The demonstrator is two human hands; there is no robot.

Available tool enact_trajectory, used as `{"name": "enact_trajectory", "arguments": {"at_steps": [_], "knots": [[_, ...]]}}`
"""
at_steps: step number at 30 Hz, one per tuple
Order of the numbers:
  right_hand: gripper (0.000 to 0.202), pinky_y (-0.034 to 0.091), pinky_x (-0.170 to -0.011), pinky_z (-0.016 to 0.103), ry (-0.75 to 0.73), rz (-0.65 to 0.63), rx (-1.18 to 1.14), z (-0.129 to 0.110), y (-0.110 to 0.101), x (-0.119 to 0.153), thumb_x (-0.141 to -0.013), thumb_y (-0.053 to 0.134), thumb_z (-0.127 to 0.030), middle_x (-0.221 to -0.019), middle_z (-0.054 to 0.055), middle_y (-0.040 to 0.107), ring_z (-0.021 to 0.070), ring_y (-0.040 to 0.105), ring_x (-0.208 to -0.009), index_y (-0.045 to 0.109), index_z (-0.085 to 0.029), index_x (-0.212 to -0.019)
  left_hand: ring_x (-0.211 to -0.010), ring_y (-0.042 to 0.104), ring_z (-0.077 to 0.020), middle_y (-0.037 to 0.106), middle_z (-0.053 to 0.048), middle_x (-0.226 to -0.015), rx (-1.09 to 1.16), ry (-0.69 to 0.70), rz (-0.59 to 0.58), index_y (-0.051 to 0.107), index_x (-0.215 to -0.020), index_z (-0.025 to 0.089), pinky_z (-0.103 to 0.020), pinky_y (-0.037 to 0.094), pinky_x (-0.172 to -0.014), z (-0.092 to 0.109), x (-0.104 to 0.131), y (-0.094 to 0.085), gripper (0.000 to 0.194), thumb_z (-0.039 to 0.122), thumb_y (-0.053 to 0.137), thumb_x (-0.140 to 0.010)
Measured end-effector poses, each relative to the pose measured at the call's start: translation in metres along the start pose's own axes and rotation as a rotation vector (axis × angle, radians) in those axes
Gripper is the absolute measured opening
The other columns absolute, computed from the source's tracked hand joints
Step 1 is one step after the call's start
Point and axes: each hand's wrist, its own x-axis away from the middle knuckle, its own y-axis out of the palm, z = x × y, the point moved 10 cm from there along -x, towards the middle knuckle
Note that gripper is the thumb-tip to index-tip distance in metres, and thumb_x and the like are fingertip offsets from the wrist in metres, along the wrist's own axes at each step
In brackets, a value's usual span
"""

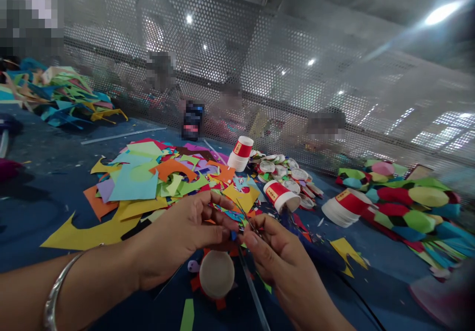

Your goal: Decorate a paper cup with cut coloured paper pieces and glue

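Observation:
My left hand [189,232], with a silver bangle at the wrist, pinches a small blue paper piece [233,235] between thumb and fingers. Close beside it, my right hand [272,247] is closed around thin metal scissors [245,214], whose tips point up and left. Below the hands a round whitish cup base [217,274] lies on the blue table, with orange paper pieces around its edge and a small purple piece at its left. A translucent stick [253,289] runs down from between my hands.
Coloured paper scraps [133,185] are heaped behind my hands. Paper cups [241,154] stand or lie beyond, near many small discs [280,170]. Colourful paper shapes [415,200] lie at right, more scraps [70,93] at far left. A phone [193,119] leans against a perforated screen [222,49].

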Motion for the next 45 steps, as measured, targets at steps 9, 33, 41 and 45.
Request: {"name": "enact_trajectory", "arguments": {"at_steps": [9,33,41,45], "knots": [[0.031,0.025,-0.046,0.021,-0.014,-0.036,0.024,-0.004,0.007,-0.002,-0.087,0.072,-0.050,-0.073,-0.005,0.051,0.0061,0.029,-0.053,0.059,-0.021,-0.089,-0.071,0.064,-0.0125,0.066,0.003,-0.083,-0.106,0.060,0.006,0.051,-0.111,0.021,-0.027,0.050,-0.069,0.001,-0.005,-0.005,0.049,0.015,0.080,-0.072],[0.017,0.027,-0.050,0.022,-0.024,-0.046,0.102,-0.008,0.008,-0.002,-0.089,0.067,-0.031,-0.069,-0.007,0.046,0.0079,0.032,-0.057,0.056,-0.020,-0.082,-0.074,0.055,-0.0124,0.062,0.003,-0.079,-0.129,0.062,0.008,0.055,-0.099,0.018,-0.028,0.044,-0.070,-0.002,-0.004,0.000,0.034,0.018,0.078,-0.074],[0.016,0.024,-0.047,0.022,-0.017,0.000,0.089,-0.007,0.005,0.000,-0.087,0.065,-0.030,-0.069,-0.007,0.045,0.0071,0.028,-0.054,0.055,-0.019,-0.082,-0.074,0.057,-0.0117,0.063,0.003,-0.081,-0.065,-0.001,-0.012,0.058,-0.098,0.017,-0.027,0.046,-0.072,-0.008,-0.003,0.004,0.034,0.025,0.081,-0.074],[0.017,0.020,-0.044,0.021,-0.007,0.012,0.076,-0.005,0.003,-0.001,-0.086,0.066,-0.033,-0.066,-0.008,0.042,0.0058,0.023,-0.050,0.055,-0.019,-0.083,-0.072,0.058,-0.0118,0.064,0.000,-0.080,-0.143,-0.040,-0.067,0.062,-0.090,0.014,-0.026,0.045,-0.070,-0.013,-0.002,0.009,0.030,0.032,0.081,-0.074]]}}
